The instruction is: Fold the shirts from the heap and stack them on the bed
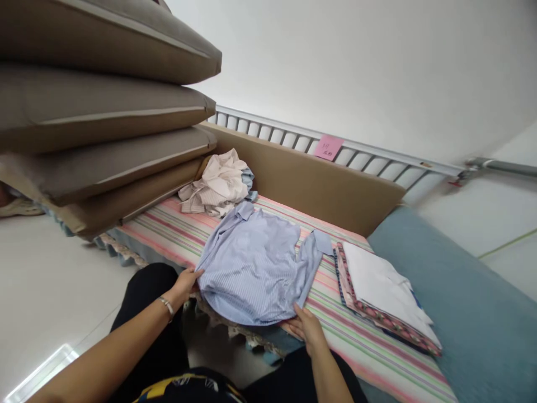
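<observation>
A light blue striped shirt (pixel 255 263) lies spread on the striped bedsheet (pixel 361 347), its sleeves stretched toward the far side and its near edge hanging slightly over the front. At its left corner my left hand (pixel 185 284) pinches the fabric between thumb and fingers. My right hand (pixel 308 327) grips the cloth at the right near corner, thumb on top and the other fingers partly under. Right of the shirt sits a stack of folded clothes (pixel 377 274), white on top with patterned pieces below. Beyond the shirt's left sleeve is a crumpled heap of pale clothes (pixel 220 182).
Several thick brown cushions (pixel 109 101) are piled at the left. A brown board (pixel 302 173) and a metal rail (pixel 272 126) with a pink note (pixel 329 147) run along the back. Blue-grey fabric (pixel 453 280) covers the right side.
</observation>
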A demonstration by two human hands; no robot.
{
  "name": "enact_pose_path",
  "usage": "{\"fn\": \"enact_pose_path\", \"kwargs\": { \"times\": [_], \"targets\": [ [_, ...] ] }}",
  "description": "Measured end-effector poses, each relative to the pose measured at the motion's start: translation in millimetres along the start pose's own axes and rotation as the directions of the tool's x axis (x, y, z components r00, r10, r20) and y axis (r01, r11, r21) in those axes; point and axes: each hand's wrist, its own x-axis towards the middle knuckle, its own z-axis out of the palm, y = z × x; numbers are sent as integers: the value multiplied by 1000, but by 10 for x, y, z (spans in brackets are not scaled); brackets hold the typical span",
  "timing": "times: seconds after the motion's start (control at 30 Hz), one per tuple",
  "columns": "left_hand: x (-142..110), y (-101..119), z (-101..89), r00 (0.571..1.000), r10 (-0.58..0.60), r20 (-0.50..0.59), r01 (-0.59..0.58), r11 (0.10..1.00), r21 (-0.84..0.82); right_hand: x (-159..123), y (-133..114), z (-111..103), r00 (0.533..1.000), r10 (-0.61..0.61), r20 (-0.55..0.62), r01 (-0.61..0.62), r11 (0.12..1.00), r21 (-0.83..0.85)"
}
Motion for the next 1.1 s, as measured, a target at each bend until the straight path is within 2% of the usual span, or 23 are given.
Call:
{"fn": "enact_pose_path", "kwargs": {
  "times": [0.07, 0.13, 0.2, 0.23, 0.3, 0.33, 0.4, 0.47, 0.5, 0.57, 0.67, 0.73, 0.77, 0.8, 0.87, 0.97, 1.03, 1.1],
  "targets": [
    [-23, 13, -69, 1000, 7, 17, -7, 1000, 4, -48, -28, -30, 1000, -4, 8, 3, 997, 76],
    [4, 60, -164, 1000, 7, 28, -8, 999, 49, -76, -59, -62, 1000, 6, -4, -5, 999, 46],
    [71, 128, -243, 1000, 1, 14, -2, 993, 116, -79, -85, -99, 998, 49, -27, -54, 973, -223],
    [117, 170, -265, 999, 41, 3, -41, 985, 169, -70, -99, -125, 996, 73, -44, -84, 914, -396],
    [225, 274, -259, 973, 230, -3, -217, 923, 318, -37, -143, -204, 992, 97, -85, -129, 752, -647],
    [284, 336, -224, 933, 358, 27, -338, 851, 402, -14, -180, -256, 990, 100, -100, -141, 701, -699],
    [403, 475, -84, 812, 561, 164, -552, 644, 530, 39, -297, -362, 995, 52, -90, -102, 656, -748],
    [508, 606, 146, 713, 619, 329, -673, 474, 567, 106, -468, -414, 991, -120, -57, 21, 561, -828],
    [552, 657, 287, 678, 614, 405, -713, 415, 564, 148, -564, -397, 971, -234, -38, 87, 500, -861],
    [623, 712, 586, 638, 577, 510, -758, 354, 548, 262, -736, -259, 903, -431, -6, 200, 430, -880],
    [750, 669, 960, 598, 499, 627, -798, 303, 521, 511, -845, 134, 825, -560, 79, 389, 460, -799],
    [901, 602, 1069, 609, 445, 656, -790, 263, 554, 709, -802, 377, 783, -586, 208, 508, 410, -758],
    [999, 577, 1069, 636, 430, 641, -765, 241, 597, 806, -760, 458, 779, -571, 258, 523, 365, -770],
    [1106, 567, 1036, 678, 425, 600, -720, 220, 658, 899, -716, 505, 791, -543, 282, 501, 312, -807],
    [1315, 607, 898, 768, 443, 463, -579, 172, 797, 1058, -643, 507, 845, -477, 242, 373, 200, -906],
    [1516, 809, 688, 855, 476, 208, -306, 137, 942, 1198, -618, 412, 891, -422, 166, 220, 81, -972],
    [1550, 982, 661, 863, 498, 85, -178, 142, 974, 1221, -640, 377, 906, -388, 166, 199, 47, -979],
    [1540, 1128, 730, 824, 557, 102, -197, 112, 974, 1212, -665, 387, 914, -376, 154, 180, 34, -983]
  ]
}}
